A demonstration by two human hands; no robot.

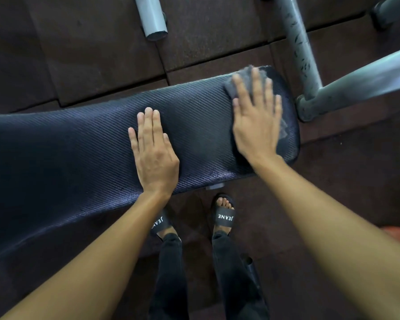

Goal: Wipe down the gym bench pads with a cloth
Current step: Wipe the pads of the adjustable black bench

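A long dark blue-black bench pad (pixel 79 153) with a ribbed weave runs from the left edge to a rounded end at the right. My right hand (pixel 255 118) lies flat, fingers spread, pressing a grey cloth (pixel 247 73) onto the pad's right end; the cloth shows past my fingertips and beside my little finger. My left hand (pixel 154 148) rests flat on the middle of the pad, palm down, fingers together, holding nothing.
Grey metal frame tubes (pixel 346 88) stand just right of the pad's end, with another upright tube (pixel 296 40) behind. A cut grey tube (pixel 151 17) hangs at the top. Dark rubber floor tiles (pixel 90 54) lie all around. My feet in black slides (pixel 225 217) stand below the pad.
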